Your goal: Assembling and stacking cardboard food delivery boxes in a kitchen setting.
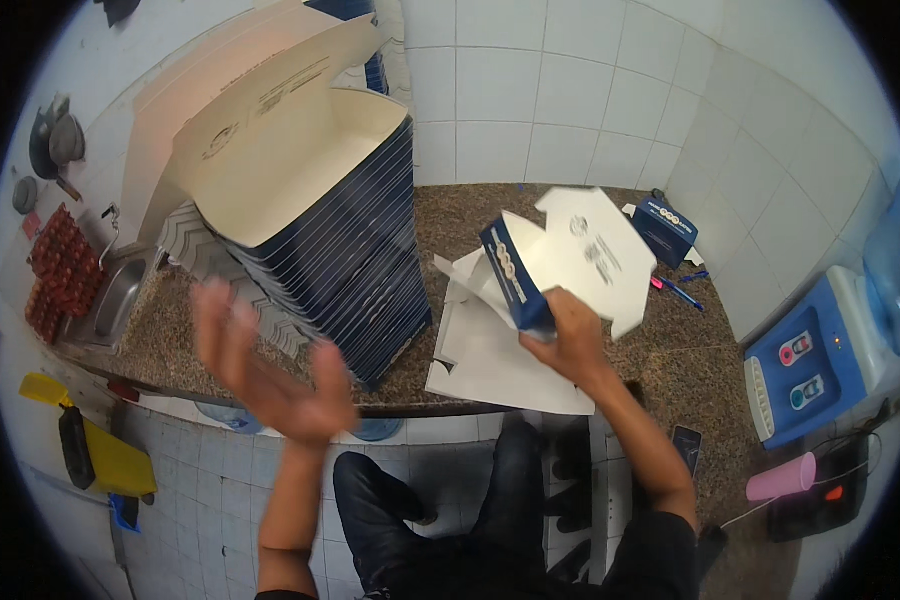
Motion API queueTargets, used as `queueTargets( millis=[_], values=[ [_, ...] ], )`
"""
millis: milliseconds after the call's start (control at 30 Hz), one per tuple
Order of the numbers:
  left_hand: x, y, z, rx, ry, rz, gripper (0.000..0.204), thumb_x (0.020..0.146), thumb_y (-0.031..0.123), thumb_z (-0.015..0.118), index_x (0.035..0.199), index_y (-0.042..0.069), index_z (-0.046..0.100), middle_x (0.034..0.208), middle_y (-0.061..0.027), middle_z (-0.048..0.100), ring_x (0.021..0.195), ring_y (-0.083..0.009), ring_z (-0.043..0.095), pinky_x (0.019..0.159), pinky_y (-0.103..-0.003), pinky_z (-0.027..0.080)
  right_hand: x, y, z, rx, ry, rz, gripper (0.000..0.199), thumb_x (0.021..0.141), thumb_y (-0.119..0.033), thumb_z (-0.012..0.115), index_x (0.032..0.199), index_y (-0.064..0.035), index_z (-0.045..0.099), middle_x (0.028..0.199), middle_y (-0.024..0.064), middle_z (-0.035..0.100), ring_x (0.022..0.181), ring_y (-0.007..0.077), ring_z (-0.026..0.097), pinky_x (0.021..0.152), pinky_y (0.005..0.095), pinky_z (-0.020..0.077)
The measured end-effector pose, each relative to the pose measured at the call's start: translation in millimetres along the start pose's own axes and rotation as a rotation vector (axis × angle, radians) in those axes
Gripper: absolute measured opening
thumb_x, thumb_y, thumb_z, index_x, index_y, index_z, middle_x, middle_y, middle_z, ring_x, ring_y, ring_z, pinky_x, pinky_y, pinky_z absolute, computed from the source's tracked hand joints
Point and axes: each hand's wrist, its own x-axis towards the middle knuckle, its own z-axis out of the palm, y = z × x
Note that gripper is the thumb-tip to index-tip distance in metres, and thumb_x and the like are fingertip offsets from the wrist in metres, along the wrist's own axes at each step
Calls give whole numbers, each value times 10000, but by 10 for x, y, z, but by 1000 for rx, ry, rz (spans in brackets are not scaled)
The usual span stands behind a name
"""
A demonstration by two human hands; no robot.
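My right hand (575, 340) grips a blue cardboard box (517, 268) by its near corner; the white-lined lid (600, 250) stands open to the right. Under that box, flat white cardboard sheets (510, 360) lie on the granite counter. My left hand (270, 375) is raised with fingers spread, blurred by motion, and holds nothing. It is in front of a tall stack of nested blue boxes (340, 240), whose top box shows a cream inside and a raised lid (280, 100).
A smaller blue box (662, 232) sits at the back right, near pens (680, 293). Further right are a blue-and-white water dispenser (810, 355) and a pink cup (782, 478). A phone (686, 448) lies near my right arm. Egg trays (67, 260) and a sink (122, 297) are at left.
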Motion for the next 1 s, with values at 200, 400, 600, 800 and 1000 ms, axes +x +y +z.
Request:
queueTargets(
  millis=[200,400,600,800,1000],
  values=[
    [-1364,1169,271,-818,-341,-1061,949,809,332,783,1504,6,225,1470,-248,346,1333,-374,412,1063,-500,373,-433,-726,84,322,116,314,353,787,-160,818,1015,-21,588,866,139,648,774,266,655,691,370,519],
    [-1695,1296,668,-803,-498,-1265,942,832,246,789,1528,8,201,1486,-224,386,1366,-359,428,1026,-484,409,-753,-905,97,731,353,427,128,1012,-112,576,1000,13,603,882,39,595,855,110,542,791,256,439],
    [-1788,889,944,-706,-418,-1215,528,876,7,622,1385,19,483,1224,-202,645,1099,-340,652,888,-441,512,-826,-816,-424,727,496,353,155,1026,-111,539,1072,28,588,1042,54,585,958,128,527,858,274,431],
    [-1277,511,1128,-419,-329,-732,339,896,-7,537,1226,2,613,1071,-256,682,959,-439,671,829,-456,518,-874,-662,-945,-240,260,171,136,872,-96,679,1007,-95,660,1022,53,667,1119,287,496,1051,442,246],
    [-1548,684,887,-235,-96,-449,252,820,61,674,1072,76,661,1188,-164,557,1183,-396,499,1012,-517,378,-895,-377,-665,-68,132,150,72,884,-91,662,947,-62,682,1026,78,705,947,269,608,915,378,408]
  ],
)
